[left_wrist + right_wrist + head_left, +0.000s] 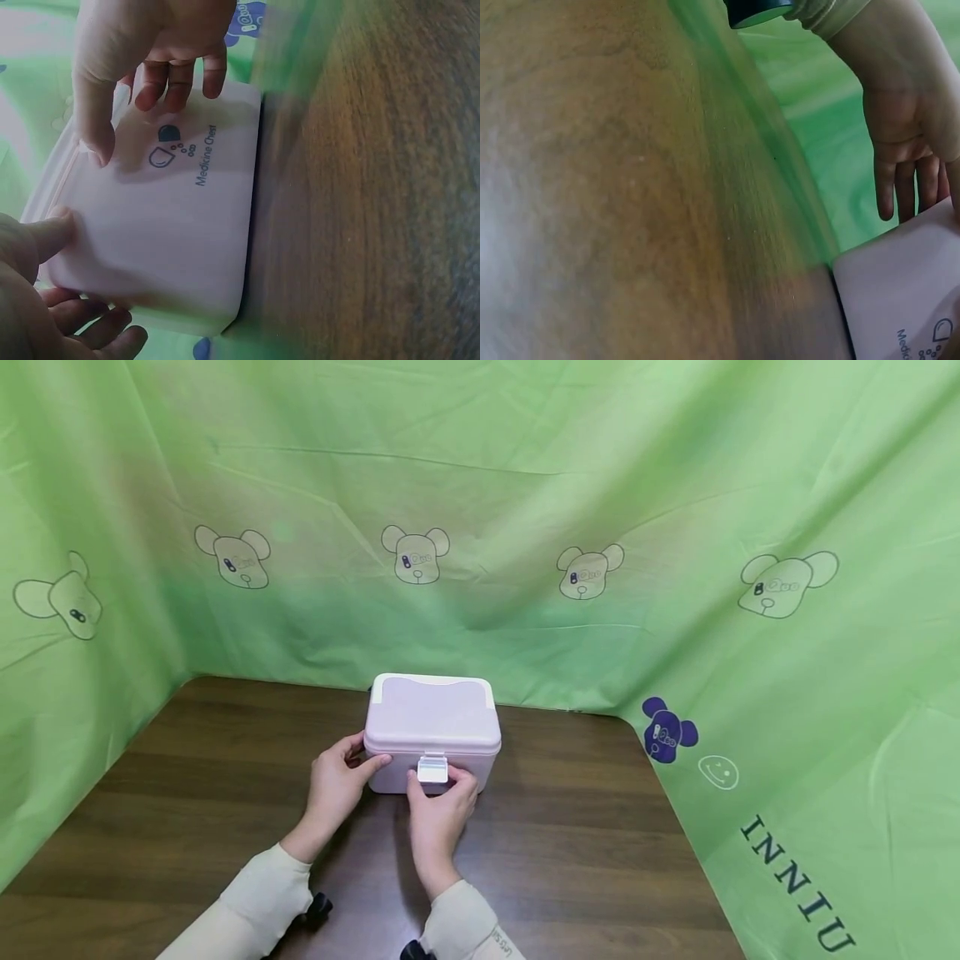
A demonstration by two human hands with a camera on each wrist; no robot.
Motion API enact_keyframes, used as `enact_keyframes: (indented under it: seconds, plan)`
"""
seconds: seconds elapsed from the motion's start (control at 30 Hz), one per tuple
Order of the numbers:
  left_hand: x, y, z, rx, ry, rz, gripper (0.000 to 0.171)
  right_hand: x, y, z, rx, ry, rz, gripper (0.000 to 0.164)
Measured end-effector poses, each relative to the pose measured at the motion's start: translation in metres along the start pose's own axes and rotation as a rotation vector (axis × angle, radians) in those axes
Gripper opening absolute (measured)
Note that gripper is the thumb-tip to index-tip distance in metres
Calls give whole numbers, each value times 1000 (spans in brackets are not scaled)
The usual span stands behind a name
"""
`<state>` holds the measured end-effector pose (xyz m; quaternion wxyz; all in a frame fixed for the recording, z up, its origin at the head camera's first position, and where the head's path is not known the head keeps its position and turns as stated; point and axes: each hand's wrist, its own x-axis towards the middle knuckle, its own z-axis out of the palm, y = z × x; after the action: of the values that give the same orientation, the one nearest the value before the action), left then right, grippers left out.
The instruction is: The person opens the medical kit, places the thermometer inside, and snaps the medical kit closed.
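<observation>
A pale pink medicine chest [433, 714] stands on the table with its lid down; in the left wrist view "Medicine Chest" is printed on its front. A white latch [432, 769] sits at the middle of the front, below the lid edge. My right hand [442, 814] pinches this latch, thumb on its left side and forefinger on its right. With my left hand [335, 785] I hold the chest's front left corner, thumb on the front and the other fingers along the side. The right wrist view catches the left hand [911, 120] beside a corner of the box.
The dark brown wooden table [585, 852] spreads around the box. Green cloth [480, 460] printed with bear heads hangs behind and along both sides, close behind the chest. Black wrist devices [318, 910] show at the cream sleeves.
</observation>
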<state>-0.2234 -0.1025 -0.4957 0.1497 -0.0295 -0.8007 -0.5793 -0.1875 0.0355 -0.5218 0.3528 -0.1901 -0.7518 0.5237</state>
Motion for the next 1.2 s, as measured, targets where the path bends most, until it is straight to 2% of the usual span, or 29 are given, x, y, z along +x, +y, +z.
enact_keyframes:
  seconds: [0.63,0.93,1.07,1.2]
  plan:
    - [-1,4,1,8,-18,-2,54,7,-11,4,66,124,-145,56]
    - [-2,3,4,2,-21,-9,54,19,-10,0,-16,160,-281,55]
    - [-3,3,3,-14,-16,-11,53,23,-11,-4,-60,148,-327,53]
    - [-2,3,3,-12,-16,-15,53,26,-13,-7,-114,113,-335,52]
